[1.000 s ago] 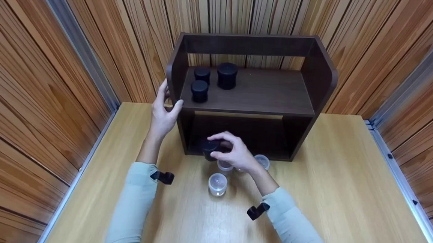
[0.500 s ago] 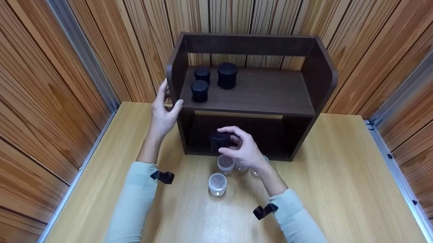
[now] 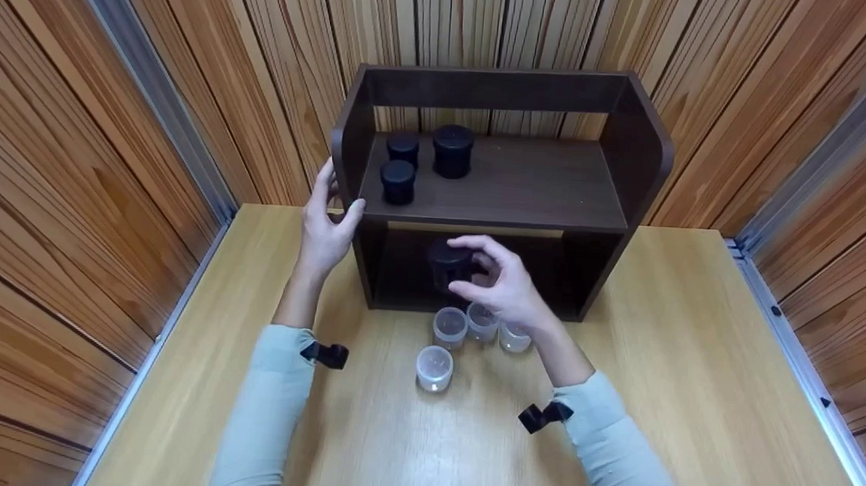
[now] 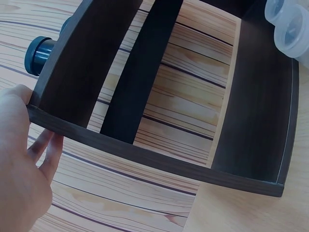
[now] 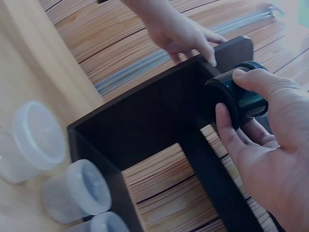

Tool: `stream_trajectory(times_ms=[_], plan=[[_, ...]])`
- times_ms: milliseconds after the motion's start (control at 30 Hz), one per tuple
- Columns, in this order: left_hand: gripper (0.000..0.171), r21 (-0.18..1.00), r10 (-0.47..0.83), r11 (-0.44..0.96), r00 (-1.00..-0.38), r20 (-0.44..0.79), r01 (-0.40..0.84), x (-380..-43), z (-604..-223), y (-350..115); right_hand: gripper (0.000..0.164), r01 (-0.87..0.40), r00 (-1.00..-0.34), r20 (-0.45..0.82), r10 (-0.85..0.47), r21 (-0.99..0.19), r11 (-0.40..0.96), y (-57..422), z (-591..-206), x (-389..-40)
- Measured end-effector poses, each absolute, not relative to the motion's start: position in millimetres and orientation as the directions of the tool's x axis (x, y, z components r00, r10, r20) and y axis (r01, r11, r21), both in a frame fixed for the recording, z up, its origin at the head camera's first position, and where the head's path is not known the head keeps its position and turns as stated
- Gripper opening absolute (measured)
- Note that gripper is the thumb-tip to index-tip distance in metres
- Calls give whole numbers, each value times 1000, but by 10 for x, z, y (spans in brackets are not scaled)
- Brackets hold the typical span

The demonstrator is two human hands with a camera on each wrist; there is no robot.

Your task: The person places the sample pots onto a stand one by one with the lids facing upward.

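My right hand (image 3: 509, 285) holds a black jar (image 3: 448, 265) with a wide lid between thumb and fingers, before the lower compartment of a dark brown shelf unit (image 3: 533, 196). In the right wrist view the same jar (image 5: 226, 94) looks dark and glossy, gripped round its side. My left hand (image 3: 326, 238) grips the unit's left side panel, thumb at the front edge and fingers behind it; the left wrist view shows this hand (image 4: 21, 159) at the panel's edge too. On the upper board, toward the left, stand a larger black jar (image 3: 453, 152) and two smaller black jars (image 3: 397, 183).
Several translucent lidded tubs (image 3: 434, 368) stand on the light wooden table (image 3: 361, 434) just in front of the unit, below my right hand. Wood-panelled walls (image 3: 566, 26) rise behind and at both sides, with metal rails (image 3: 802, 356) along the table's sides.
My right hand has carried the black jar up and to the right, from over the tubs to the lower compartment's opening, uncovering more tubs. The left hand has stayed on the panel.
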State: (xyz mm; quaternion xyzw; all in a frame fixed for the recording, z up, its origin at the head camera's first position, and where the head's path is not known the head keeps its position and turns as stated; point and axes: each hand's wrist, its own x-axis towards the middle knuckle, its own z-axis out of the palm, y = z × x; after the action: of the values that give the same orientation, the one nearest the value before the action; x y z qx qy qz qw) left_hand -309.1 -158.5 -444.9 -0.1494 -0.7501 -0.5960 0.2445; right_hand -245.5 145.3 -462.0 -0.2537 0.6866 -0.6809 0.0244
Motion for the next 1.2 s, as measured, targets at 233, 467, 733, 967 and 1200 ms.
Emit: stream_trajectory(times_ms=[233, 467, 733, 967, 1200], plan=[[75, 817, -68, 268, -835, 545, 512, -3070, -4456, -1608, 59, -379, -869, 359, -340, -925, -9, 1527, -4410, -2483], [74, 815, -71, 265, -832, 550, 516, -3083, -4471, -1603, 59, -413, -866, 391, -313, -911, 5, 1587, -4221, -2535], [74, 815, -79, 253, -829, 554, 521, -3094, -4480, -1596, 60, -431, -865, 420, -275, -902, -24, 1606, -4072, -2599], [75, 819, -79, 252, -833, 548, 516, -3095, -4464, -1587, 59, -460, -857, 444, -261, -888, 2, 1583, -3942, -2712], [75, 822, -75, 249, -836, 543, 512, -3102, -4471, -1585, 57, -487, -853, 460, -248, -872, 58, 1525, -3790, -2820]])
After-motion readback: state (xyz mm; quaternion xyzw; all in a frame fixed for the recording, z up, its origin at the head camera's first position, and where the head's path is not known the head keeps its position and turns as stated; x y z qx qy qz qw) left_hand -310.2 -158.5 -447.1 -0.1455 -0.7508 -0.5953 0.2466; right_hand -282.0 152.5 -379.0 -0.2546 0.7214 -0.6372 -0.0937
